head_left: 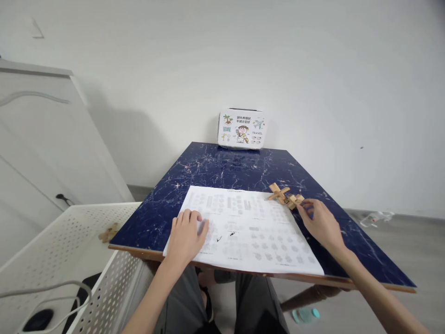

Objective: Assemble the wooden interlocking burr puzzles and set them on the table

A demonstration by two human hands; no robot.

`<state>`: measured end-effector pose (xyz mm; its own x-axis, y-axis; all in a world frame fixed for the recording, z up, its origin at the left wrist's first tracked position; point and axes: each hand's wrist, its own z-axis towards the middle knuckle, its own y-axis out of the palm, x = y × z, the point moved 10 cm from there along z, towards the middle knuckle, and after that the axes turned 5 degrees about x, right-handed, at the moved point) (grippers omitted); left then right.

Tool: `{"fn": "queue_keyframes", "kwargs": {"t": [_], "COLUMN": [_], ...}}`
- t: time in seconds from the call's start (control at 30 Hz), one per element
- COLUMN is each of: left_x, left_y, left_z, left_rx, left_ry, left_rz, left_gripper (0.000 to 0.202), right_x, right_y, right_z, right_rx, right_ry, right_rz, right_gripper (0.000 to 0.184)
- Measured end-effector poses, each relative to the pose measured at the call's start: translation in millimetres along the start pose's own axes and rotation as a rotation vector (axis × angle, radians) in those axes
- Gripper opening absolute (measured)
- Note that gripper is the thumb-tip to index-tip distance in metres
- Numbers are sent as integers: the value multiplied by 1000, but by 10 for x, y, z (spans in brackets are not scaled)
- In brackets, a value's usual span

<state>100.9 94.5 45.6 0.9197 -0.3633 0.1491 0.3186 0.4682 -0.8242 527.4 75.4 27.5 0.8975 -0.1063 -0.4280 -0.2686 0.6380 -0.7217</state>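
Observation:
A large printed sheet [250, 222] with rows of small grey diagrams lies on the dark blue marbled table [222, 167]. My left hand [186, 236] rests flat on the sheet's near left part, fingers curled, holding nothing. My right hand [320, 222] is at the sheet's right edge, its fingertips touching a small wooden interlocking puzzle [295, 201]. A second wooden cross-shaped puzzle [277, 192] lies just left of it, at the sheet's far right corner.
A white box with cartoon travel pictures [241, 128] stands at the table's far edge against the wall. A white perforated basket [69, 250] sits at the left, with a wooden piece [108, 233] on its rim. A white cabinet [34, 139] stands further left.

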Motion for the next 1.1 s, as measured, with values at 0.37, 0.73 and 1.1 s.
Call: {"fn": "queue_keyframes", "kwargs": {"t": [0.37, 0.73, 1.1], "left_x": [-12, 803, 1176], "left_y": [11, -37, 195], "left_z": [13, 23, 76], "left_rx": [-21, -288, -364], "left_ry": [-7, 111, 122], "left_rz": [45, -576, -704], "left_gripper": [17, 54, 68], "right_x": [-310, -1521, -1590], "right_y": [-208, -188, 39], "right_z": [-71, -742, -798], "right_rx": [91, -268, -419], "right_ry": [-121, -477, -396], "right_rz": [-150, 435, 688], "right_gripper": [34, 22, 21]}}
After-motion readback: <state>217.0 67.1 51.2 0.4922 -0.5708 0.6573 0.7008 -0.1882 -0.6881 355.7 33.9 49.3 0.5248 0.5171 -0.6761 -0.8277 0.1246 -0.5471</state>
